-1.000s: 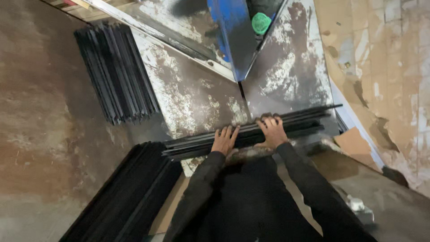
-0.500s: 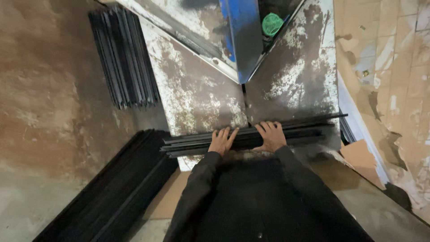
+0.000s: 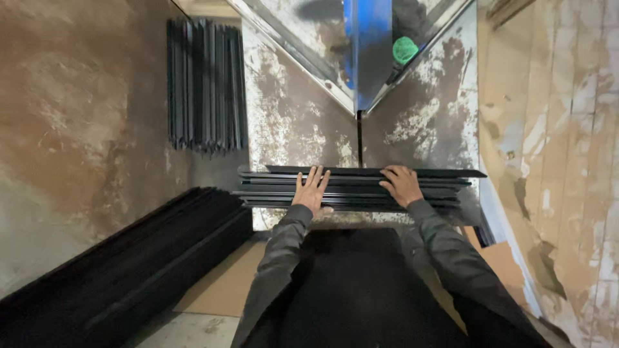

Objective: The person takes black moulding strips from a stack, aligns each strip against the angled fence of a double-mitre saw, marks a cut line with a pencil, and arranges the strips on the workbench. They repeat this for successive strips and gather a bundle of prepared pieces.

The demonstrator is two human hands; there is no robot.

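Since the earlier pictures the view has swung so that the bundle of black metal strips now lies square across the frame rather than slanting; both hands have kept their places on it, and the far stack of black strips now stands straight up and down in the picture, nearer the top edge.

The bundle rests on the worn, paint-flaked metal table, just in front of the blue machine head and its green knob; its left end overhangs the table edge. The left hand lies flat on top with fingers spread wide; the right hand rests on top with fingers bent over the far edge; neither is closed around the strips, so this is pressing rather than gripping.

The strips look long, thin and stiff; bundled, they are probably heavy, and loose layers could slide over one another; the edges may be sharp. Hands set well apart, either side of the middle as they are here, seem the sound hold.

A third pile of black strips lies low on the left, beside brown cardboard on the floor.
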